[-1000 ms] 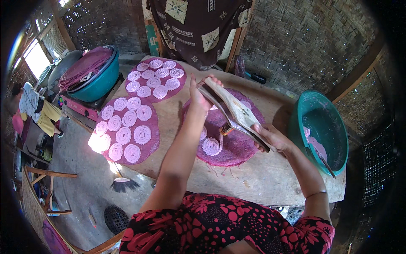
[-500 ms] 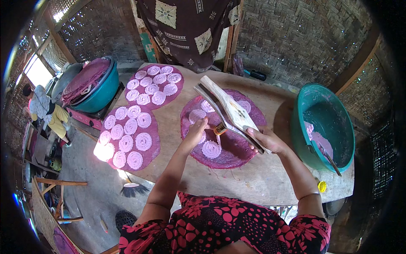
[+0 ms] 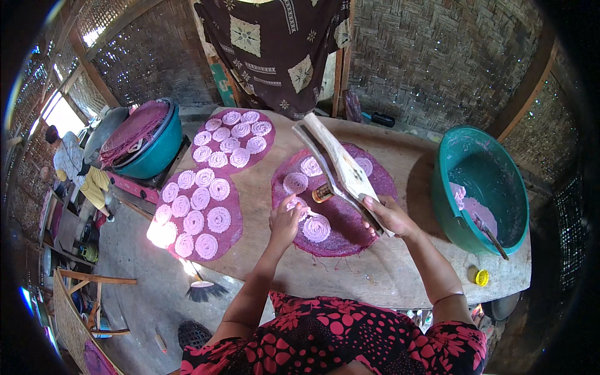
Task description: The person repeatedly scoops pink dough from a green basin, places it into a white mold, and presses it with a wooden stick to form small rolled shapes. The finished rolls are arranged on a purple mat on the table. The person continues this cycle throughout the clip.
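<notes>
My right hand (image 3: 389,215) is wrapped round the lower end of a wooden hand press (image 3: 344,167), two long boards with a gold-coloured cylinder (image 3: 322,193) projecting from the left side. The press is tilted above a round magenta mesh sheet (image 3: 384,187). My left hand (image 3: 284,220) is closed, its fingertips pinching a strand of pink dough (image 3: 304,211) low over the sheet. Next to it lies a coiled pink dough spiral (image 3: 316,229). Further spirals, such as one (image 3: 295,183) beyond my fingers, rest on the same sheet, partly hidden by the press.
Two mesh sheets at the left carry several spirals (image 3: 200,199). A green tub (image 3: 526,187) with pink dough and a stick stands at the right, a yellow cap (image 3: 482,277) nearby. A teal basin (image 3: 149,164) holds stacked mesh sheets. Another person (image 3: 78,162) stands far left.
My left hand has moved down and left from the cylinder, toward the near spiral, with the dough strand at its fingertips. My right hand still holds the press. The view has shifted slightly.
</notes>
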Demonstrator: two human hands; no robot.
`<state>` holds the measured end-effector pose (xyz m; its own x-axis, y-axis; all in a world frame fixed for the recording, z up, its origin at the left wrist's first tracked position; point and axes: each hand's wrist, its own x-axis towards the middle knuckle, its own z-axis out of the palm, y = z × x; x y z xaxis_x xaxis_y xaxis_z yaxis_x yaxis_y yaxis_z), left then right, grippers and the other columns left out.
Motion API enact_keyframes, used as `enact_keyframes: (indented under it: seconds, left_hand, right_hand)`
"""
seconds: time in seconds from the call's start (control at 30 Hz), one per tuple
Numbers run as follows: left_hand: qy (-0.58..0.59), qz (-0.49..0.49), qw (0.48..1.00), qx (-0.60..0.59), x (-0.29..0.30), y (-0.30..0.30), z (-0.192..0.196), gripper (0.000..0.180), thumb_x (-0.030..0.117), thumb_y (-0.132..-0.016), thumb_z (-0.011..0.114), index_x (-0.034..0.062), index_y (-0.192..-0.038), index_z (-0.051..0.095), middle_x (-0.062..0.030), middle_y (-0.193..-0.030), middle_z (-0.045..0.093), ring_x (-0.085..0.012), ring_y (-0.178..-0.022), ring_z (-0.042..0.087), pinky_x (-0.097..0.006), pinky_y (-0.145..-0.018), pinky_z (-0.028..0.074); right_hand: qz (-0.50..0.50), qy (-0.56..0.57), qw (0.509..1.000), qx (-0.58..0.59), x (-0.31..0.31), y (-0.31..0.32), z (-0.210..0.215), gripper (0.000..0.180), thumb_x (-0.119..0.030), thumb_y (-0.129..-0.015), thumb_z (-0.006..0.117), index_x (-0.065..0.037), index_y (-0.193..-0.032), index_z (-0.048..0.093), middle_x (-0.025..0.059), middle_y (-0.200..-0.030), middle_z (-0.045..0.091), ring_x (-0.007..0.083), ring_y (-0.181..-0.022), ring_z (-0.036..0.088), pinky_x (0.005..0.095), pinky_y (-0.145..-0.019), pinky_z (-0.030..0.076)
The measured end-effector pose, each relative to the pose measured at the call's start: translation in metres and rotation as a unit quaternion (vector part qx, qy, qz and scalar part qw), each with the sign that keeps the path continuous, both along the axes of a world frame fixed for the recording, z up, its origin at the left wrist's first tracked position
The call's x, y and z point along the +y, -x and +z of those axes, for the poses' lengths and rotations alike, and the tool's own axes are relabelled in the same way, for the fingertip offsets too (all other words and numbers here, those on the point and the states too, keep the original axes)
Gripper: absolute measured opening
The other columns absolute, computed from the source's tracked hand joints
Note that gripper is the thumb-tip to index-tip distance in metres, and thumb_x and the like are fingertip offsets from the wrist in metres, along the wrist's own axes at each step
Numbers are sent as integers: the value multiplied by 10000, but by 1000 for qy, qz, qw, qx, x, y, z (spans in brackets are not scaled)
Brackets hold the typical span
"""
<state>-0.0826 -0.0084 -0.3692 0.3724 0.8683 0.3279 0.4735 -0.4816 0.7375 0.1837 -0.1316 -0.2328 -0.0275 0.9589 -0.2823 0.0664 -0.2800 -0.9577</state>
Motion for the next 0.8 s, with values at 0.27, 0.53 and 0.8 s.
enact_keyframes:
  seconds: [0.27,0.53,0.8]
  left_hand:
    - [3,25,999,39,-50,20,-19,400,352,-1021,425,141,-1128,747,-55,-1524,396,-325,-1240,398,-431,-1082,233]
    - [-76,15,986,146,-70,21,-7,376,321,-997,458,126,-1222,688,-41,-1560,354,-349,-1225,392,-496,-1066,252]
    - [72,-124,958,-248,-16,16,92,587,492,-1034,377,53,-1404,499,-141,-1520,393,-365,-1371,377,-500,-1134,280]
  right_hand:
    - [-27,-14,999,35,-26,-5,-10,596,-576,-965,517,11,-1057,566,88,-725,616,154,-582,600,292,-515,485]
    - [-18,-42,998,48,-41,-6,-15,607,-587,-974,482,9,-1046,564,93,-727,613,160,-580,593,290,-511,470]
    - [-6,55,988,144,-55,-9,-17,667,-647,-956,457,0,-1054,586,98,-721,631,171,-571,610,297,-511,478]
